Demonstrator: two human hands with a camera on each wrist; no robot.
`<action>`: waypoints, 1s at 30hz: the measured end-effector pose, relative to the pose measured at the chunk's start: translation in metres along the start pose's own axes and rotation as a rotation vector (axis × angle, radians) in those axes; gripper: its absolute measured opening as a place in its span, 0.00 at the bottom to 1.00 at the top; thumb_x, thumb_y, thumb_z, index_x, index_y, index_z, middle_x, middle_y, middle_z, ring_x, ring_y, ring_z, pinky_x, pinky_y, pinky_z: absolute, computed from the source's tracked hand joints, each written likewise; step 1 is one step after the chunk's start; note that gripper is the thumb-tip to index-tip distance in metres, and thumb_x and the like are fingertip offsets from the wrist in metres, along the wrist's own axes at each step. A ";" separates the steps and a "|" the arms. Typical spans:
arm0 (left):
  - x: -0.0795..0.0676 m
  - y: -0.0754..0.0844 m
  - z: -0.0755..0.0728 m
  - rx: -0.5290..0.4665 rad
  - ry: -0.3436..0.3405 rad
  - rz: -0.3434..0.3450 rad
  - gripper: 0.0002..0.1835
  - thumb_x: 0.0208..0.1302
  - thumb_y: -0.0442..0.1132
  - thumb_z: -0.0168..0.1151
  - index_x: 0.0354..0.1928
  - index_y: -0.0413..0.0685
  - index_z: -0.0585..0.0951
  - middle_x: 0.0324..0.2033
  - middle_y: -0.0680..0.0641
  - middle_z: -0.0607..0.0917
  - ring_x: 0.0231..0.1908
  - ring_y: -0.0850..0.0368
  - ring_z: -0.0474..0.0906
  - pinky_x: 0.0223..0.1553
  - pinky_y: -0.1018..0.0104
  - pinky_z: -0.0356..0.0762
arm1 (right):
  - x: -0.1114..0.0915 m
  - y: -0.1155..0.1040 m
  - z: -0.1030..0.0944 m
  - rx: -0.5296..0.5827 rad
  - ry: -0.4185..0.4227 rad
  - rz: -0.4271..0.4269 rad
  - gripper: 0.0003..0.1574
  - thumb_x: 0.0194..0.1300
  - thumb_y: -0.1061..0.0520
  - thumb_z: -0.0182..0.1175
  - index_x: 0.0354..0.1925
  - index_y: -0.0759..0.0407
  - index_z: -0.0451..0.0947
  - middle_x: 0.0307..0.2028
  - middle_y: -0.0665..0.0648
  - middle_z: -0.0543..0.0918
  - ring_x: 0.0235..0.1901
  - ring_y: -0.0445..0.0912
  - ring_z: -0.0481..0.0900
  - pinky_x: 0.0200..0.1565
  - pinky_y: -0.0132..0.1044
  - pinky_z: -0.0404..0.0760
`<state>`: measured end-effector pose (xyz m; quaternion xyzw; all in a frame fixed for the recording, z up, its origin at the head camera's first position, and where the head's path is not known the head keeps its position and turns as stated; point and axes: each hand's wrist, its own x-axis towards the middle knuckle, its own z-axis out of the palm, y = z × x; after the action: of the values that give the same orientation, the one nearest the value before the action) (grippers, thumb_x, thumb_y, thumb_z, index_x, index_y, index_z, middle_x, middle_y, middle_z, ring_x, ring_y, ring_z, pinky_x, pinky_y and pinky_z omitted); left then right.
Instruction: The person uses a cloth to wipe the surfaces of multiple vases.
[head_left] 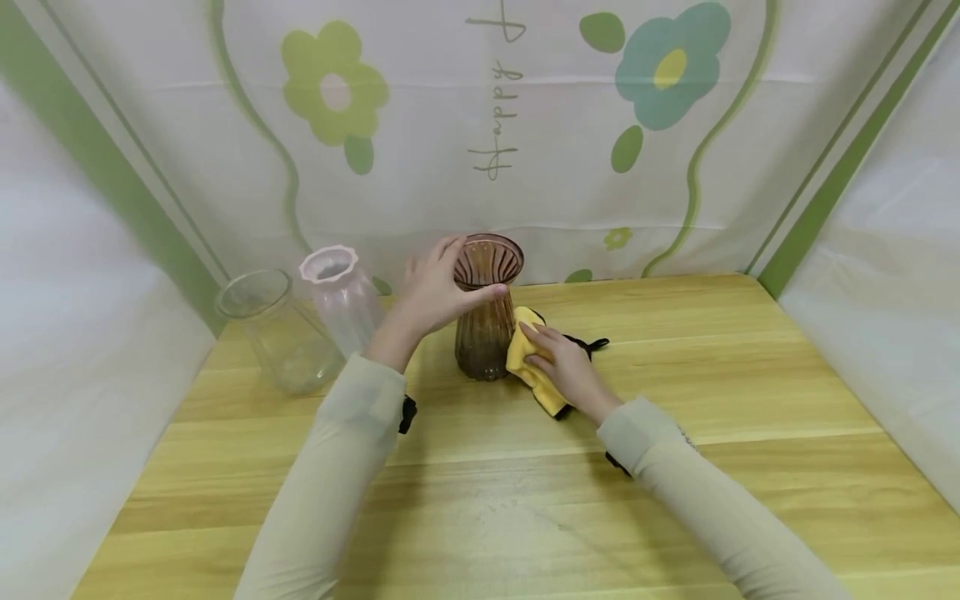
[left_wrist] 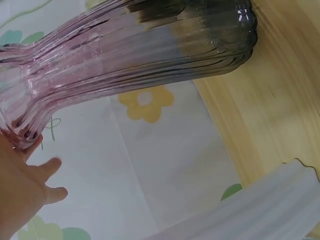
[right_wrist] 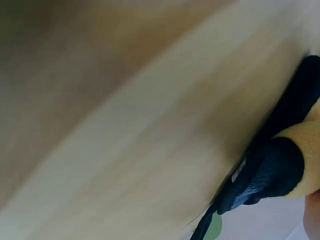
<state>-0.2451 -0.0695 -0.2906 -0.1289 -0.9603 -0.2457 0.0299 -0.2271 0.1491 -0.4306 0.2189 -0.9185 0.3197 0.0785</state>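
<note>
A ribbed glass vase [head_left: 483, 342], pinkish brown at its flared top and smoky dark toward the base, stands on the wooden table. My left hand [head_left: 435, 287] grips it by the neck, the thumb across the front just under the rim. In the left wrist view several fingers [left_wrist: 50, 167] spread away from the glass. My right hand [head_left: 567, 367] holds a folded yellow cloth [head_left: 525, 354] with a black edge against the vase's lower right side. The right wrist view shows the cloth's dark side [right_wrist: 270, 172] and a strap; the vase is out of that view.
To the left stand a clear glass vase [head_left: 292, 346] and a pale pink vase [head_left: 345, 308] with a scalloped rim, close beside each other. Behind the table [head_left: 712, 400] hangs a white flower-printed curtain [head_left: 450, 108], and white sheets flank both sides.
</note>
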 end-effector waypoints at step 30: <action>-0.005 0.003 -0.003 -0.049 -0.082 0.051 0.51 0.59 0.66 0.53 0.75 0.45 0.46 0.75 0.45 0.47 0.75 0.43 0.44 0.74 0.44 0.28 | 0.027 -0.039 -0.022 0.118 0.313 -0.136 0.33 0.62 0.62 0.61 0.66 0.60 0.67 0.60 0.68 0.74 0.58 0.61 0.75 0.60 0.51 0.75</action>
<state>-0.2394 -0.0699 -0.2876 -0.1641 -0.9508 -0.2628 -0.0064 -0.2334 0.1258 -0.3846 0.2323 -0.8578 0.3972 0.2289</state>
